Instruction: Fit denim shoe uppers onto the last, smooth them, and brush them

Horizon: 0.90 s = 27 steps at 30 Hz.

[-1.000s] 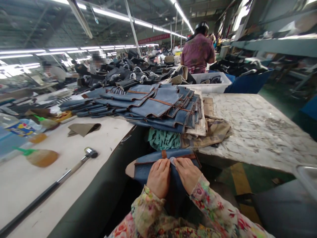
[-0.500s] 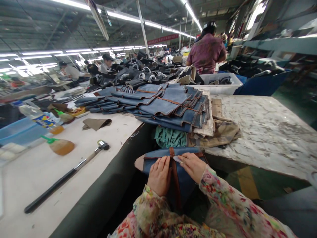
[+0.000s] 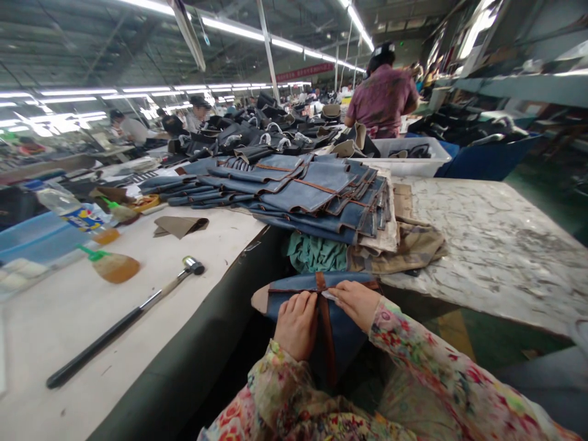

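Observation:
A blue leather-like piece [image 3: 344,327] with brown strips and a pale pointed tip lies below my chest, between the two tables. My left hand [image 3: 297,324] rests on its left half, fingers together and curled at the brown seam, the thumb mostly hidden. Between the fingertips of my right hand [image 3: 358,301] is a small flat whitish thing [image 3: 328,295], whose kind I cannot make out. Its end touches the piece where the brown strips [image 3: 320,282] cross, close to my left fingertips. What supports the piece is hidden.
Stacked blue pieces [image 3: 294,190] lie ahead, above a green cloth [image 3: 316,252]. On the left table are a hammer [image 3: 138,312], a squeeze bottle [image 3: 114,266], a drink bottle [image 3: 78,214] and a brown scrap [image 3: 181,226]. A white worn table [image 3: 487,239] stands right. A co-worker [image 3: 383,95] stands beyond.
Both hands stay at the same seam on the blue piece. The right fingers and the whitish thing have shifted very slightly. The view has tilted a little.

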Motion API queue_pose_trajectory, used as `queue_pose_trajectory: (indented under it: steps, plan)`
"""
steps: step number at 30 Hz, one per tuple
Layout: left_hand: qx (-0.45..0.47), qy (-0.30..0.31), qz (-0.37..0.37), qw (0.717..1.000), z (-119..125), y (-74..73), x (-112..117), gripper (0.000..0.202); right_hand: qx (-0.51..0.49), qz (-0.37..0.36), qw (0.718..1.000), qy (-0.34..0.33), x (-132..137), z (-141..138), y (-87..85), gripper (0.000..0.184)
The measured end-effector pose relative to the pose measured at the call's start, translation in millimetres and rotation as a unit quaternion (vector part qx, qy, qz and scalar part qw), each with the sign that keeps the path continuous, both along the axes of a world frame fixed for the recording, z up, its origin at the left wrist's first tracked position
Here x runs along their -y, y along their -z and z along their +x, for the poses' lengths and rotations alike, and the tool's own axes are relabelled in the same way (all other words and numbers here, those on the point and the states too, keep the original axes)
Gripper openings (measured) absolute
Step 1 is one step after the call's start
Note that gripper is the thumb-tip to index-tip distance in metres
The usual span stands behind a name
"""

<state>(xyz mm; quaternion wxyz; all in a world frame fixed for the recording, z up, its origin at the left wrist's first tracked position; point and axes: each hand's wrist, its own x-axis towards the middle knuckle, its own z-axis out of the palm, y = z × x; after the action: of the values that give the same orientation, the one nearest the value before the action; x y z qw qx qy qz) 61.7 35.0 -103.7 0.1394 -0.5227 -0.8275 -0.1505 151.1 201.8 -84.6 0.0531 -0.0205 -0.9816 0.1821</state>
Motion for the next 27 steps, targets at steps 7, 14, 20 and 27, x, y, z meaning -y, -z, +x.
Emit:
queue_pose_trajectory:
  steps: [7, 14, 20, 27]
  plan:
    - [0.025, -0.009, -0.027, 0.999, -5.6, -15.7, -14.9, 0.017, 0.036, -0.003, 0.999, 0.008, 1.5, -9.5, -4.0, 0.031]
    - [-0.036, 0.032, -0.001, 0.999, -6.8, -4.1, -13.5, 0.021, 0.086, 0.068, 0.993, 0.032, 16.2, -12.7, -11.3, 0.032]
    - [-0.006, 0.077, -0.007, 0.997, -11.8, 2.3, -18.8, 0.029, 0.097, 0.114, 0.986, 0.074, 26.5, -16.1, -15.0, 0.033]
    - [0.020, 0.062, -0.032, 0.997, -13.2, 0.9, -17.9, 0.026, 0.155, 0.118, 0.973, 0.122, 45.7, -24.3, -26.7, 0.038]
